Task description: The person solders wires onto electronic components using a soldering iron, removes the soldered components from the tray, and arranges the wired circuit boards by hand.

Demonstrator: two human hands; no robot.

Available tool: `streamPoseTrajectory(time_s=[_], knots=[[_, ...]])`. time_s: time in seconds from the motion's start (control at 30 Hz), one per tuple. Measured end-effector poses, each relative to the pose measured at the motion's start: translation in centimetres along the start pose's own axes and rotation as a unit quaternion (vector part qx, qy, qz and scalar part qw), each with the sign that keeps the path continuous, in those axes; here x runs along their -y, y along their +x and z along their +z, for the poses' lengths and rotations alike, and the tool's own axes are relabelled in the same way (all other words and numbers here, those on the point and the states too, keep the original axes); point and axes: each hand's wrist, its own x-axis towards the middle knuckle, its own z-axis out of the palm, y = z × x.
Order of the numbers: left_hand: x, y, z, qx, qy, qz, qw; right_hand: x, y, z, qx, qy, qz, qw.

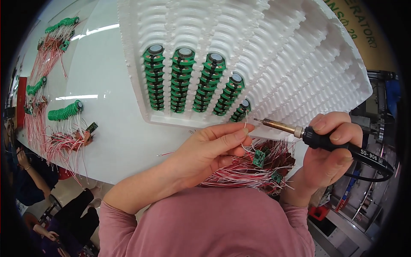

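Pinching white wire (246, 122) near tray (295, 64) edge: left fingers (236, 136) | gripping soldering iron (323, 141): right fingers (347, 130) | risk: slip may burn left fingers

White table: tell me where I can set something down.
The white table is bare between the white tray, the left forearm and the nearest green discs. It is crowded along its left side, with red-white wires, and between the left hand and pink shirt, with a wire heap.
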Motion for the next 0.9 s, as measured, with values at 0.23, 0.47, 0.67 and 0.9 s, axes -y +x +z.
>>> streamPoseTrajectory(time_s=[0.23,0.47,0.67,0.9], knots=[[0.1,0.2,-0.9,0.053,-0.06,-0.016,0.997,-0.6,0.2,1.7,-0.072,-0.048,0.007,0.996],[0.2,0.6,-1.2,0.047,-0.066,0.013,0.997,-1.7,0.4,1.9,-0.045,-0.056,-0.021,0.997],[0.1,0.9,-1.2,0.045,-0.07,0.007,0.996,-1.9,0.3,2.1,-0.063,-0.038,-0.025,0.997],[0.2,1.4,-1.5,0.079,-0.062,0.009,0.995,-2.5,0.2,2.0,-0.02,-0.026,-0.035,0.999]])
